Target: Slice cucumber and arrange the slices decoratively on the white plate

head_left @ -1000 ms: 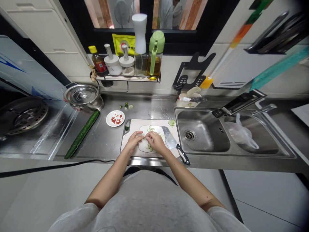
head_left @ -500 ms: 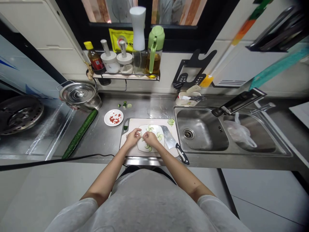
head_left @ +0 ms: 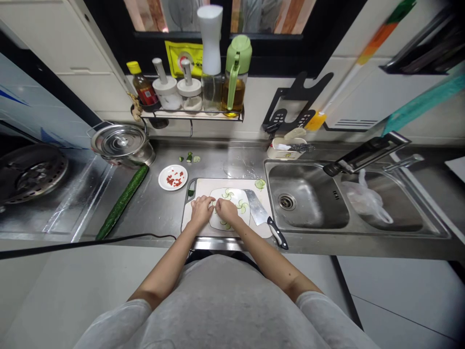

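Note:
My left hand (head_left: 202, 211) rests over the left edge of a white plate (head_left: 244, 219), its fingers stretched towards a bit of pale green between both hands. My right hand (head_left: 225, 211) is curled above the middle of the plate, fingertips pinched at a cucumber slice and mostly hidden. Thin cucumber slices (head_left: 242, 206) lie in curved pinwheel groups on the plate. Under the plate is a pale cutting board (head_left: 203, 185). A cleaver (head_left: 257, 208) lies against the plate's right side, its handle past the board. More slices (head_left: 260, 183) sit at the board's upper right corner.
A small white plate (head_left: 163, 180) with red pieces stands left of the board. Farther left are a whole cucumber (head_left: 123, 201) and a lidded steel pot (head_left: 123, 145). A double sink (head_left: 308, 194) is at right. A rack of bottles (head_left: 192, 114) hangs behind.
My left hand has turned over and lowered its fingers onto the plate's left side. My right hand has stayed near the same spot, more curled. The view has shifted slightly.

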Demonstrator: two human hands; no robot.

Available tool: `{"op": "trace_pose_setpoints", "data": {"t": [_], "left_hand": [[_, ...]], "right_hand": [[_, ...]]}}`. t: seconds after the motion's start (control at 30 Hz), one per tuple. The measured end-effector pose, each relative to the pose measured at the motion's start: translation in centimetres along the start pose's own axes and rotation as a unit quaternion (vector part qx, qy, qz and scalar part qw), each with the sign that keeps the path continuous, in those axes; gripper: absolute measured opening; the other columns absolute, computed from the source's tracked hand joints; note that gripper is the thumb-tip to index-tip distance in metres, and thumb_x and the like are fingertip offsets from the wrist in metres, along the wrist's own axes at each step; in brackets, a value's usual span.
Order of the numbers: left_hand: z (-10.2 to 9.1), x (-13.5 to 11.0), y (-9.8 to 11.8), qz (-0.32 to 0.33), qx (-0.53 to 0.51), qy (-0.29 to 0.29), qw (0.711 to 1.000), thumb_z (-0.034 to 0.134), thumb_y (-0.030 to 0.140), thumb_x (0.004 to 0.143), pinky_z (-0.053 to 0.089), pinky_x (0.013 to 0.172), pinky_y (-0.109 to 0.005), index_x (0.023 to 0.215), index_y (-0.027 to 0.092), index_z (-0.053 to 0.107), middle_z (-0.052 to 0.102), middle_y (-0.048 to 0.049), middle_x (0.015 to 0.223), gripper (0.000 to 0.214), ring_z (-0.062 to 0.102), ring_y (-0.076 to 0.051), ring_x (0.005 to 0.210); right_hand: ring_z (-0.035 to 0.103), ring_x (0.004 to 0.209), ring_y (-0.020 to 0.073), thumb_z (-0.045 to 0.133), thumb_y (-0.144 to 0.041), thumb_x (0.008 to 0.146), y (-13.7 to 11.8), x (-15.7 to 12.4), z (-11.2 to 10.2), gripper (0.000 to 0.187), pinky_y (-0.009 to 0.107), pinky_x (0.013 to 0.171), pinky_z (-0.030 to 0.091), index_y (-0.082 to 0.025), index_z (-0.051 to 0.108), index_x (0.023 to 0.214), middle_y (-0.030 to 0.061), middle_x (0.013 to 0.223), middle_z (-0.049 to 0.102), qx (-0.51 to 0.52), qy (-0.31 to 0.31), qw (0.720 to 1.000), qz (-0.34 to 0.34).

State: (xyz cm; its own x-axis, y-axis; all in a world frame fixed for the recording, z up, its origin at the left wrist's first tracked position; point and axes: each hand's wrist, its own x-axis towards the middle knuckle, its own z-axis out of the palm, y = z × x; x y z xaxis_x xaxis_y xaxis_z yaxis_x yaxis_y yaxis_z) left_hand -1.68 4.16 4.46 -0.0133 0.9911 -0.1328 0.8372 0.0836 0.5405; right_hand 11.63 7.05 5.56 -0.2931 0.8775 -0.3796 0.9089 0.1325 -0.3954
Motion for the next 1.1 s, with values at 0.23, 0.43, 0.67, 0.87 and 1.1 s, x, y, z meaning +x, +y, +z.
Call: {"op": "trace_pose_setpoints", "data": {"t": [0.23,0.43,0.67,0.87,1.1], "left_hand": [[-0.4,-0.2,-0.1,0.016,0.023,0.012,1.0,0.051,0.026,0.087,0.028,0.09,-0.042,0.107,0.028,0.069,0.057,-0.0097,0.105,0.028,0.046,-0.027,0.104],[-0.7,-0.3,-0.4,0.04,0.038,0.017,0.998,0.05,0.025,0.087,0.027,0.089,-0.042,0.104,0.031,0.072,0.055,-0.0087,0.107,0.028,0.045,-0.027,0.104],[-0.5,-0.3,-0.5,0.026,0.026,0.016,0.999,0.052,0.025,0.086,0.027,0.09,-0.043,0.105,0.03,0.072,0.055,-0.0084,0.106,0.028,0.046,-0.026,0.103],[-0.3,-0.3,-0.4,0.021,0.018,0.023,0.999,0.052,0.025,0.086,0.027,0.091,-0.043,0.105,0.03,0.072,0.056,-0.0084,0.105,0.028,0.047,-0.026,0.103],[-0.2,-0.3,-0.3,0.02,0.022,0.027,0.999,0.052,0.024,0.085,0.027,0.091,-0.043,0.105,0.03,0.071,0.056,-0.0086,0.106,0.028,0.047,-0.027,0.105]], "right_hand": [[0.06,0.089,0.0181,0.035,-0.025,0.098,0.4,-1.0,-0.1,0.025,0.025,0.066,0.038,-0.02,0.057,0.109,0.0075,0.102,0.067,-0.051,0.014,0.997,-0.051],[0.058,0.095,0.0201,0.035,-0.024,0.097,0.8,-1.8,0.0,0.028,0.027,0.072,0.04,-0.021,0.056,0.116,0.0093,0.106,0.065,-0.105,0.002,0.99,-0.095],[0.058,0.098,0.0231,0.034,-0.025,0.098,0.6,-2.3,-0.1,0.031,0.031,0.076,0.043,-0.018,0.056,0.119,0.0128,0.105,0.064,-0.131,-0.008,0.985,-0.111],[0.058,0.097,0.0234,0.033,-0.024,0.098,0.5,-2.4,0.1,0.032,0.031,0.076,0.043,-0.017,0.056,0.119,0.0136,0.105,0.064,-0.14,-0.008,0.984,-0.113],[0.058,0.098,0.0237,0.032,-0.023,0.098,0.5,-2.4,0.2,0.033,0.031,0.078,0.043,-0.017,0.056,0.12,0.0142,0.105,0.064,-0.143,-0.007,0.983,-0.113]]}}
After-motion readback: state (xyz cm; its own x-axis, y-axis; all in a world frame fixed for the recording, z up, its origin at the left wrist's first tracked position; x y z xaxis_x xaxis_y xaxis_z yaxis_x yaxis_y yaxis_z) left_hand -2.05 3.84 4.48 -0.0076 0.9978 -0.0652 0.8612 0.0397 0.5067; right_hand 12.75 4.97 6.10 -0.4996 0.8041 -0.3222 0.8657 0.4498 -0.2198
